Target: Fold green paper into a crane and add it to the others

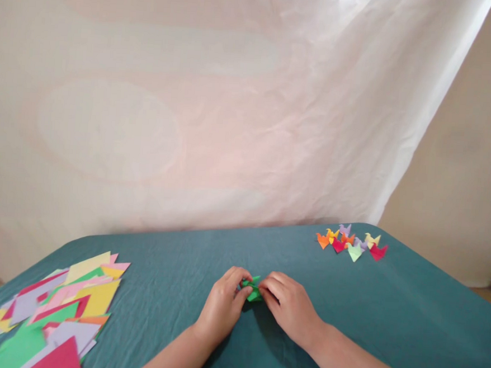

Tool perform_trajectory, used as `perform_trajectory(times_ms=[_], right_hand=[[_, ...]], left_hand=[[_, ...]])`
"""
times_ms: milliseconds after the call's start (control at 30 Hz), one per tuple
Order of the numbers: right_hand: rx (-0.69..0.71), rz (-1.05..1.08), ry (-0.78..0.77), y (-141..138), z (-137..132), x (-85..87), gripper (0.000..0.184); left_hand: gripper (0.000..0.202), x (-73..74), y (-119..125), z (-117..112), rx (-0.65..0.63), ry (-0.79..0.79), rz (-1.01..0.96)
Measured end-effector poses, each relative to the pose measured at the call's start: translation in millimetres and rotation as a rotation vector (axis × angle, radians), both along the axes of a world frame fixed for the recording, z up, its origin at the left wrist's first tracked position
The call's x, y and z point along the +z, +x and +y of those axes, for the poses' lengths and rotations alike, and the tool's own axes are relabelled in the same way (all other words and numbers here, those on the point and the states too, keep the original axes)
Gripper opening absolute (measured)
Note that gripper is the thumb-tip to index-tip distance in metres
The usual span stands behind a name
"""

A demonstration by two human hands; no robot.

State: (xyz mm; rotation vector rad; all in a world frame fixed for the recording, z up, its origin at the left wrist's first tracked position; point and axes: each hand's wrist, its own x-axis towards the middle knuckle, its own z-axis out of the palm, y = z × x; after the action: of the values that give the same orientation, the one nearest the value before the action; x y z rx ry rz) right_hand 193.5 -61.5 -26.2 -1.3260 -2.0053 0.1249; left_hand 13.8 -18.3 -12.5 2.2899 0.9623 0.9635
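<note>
A small piece of folded green paper (254,291) is held between my two hands, just above the table. My left hand (225,300) pinches its left side with thumb and fingers. On the other side, my right hand (288,306) grips the right edge between thumb and fingertips. The fingers cover parts of the paper, so its full shape is hidden.
A loose pile of coloured paper sheets (101,297) lies at the left on the dark green tablecloth (172,268). Several small folded paper birds (354,251) sit at the far right. Behind the table hangs a pale cloth (233,121).
</note>
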Motion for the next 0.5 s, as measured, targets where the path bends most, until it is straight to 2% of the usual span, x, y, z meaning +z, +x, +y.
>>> perform_trajectory(times_ms=[100, 233, 500], right_hand=[[-0.011, 0.043, 0.009, 0.8, -0.1, 1.4, 0.013], [0.003, 0.06, 0.014, 1.8, -0.7, 3.2, 0.014], [-0.017, 0.078, 0.002, 1.1, 0.0, 1.8, 0.014]], left_hand=[[0.021, -0.3, -1.4, 2.9, 0.045, -0.016, -0.035], [0.013, 0.6, -1.7, 4.5, 0.076, 0.004, -0.046], [0.011, -2.1, -2.9, 4.1, 0.053, 0.074, -0.03]])
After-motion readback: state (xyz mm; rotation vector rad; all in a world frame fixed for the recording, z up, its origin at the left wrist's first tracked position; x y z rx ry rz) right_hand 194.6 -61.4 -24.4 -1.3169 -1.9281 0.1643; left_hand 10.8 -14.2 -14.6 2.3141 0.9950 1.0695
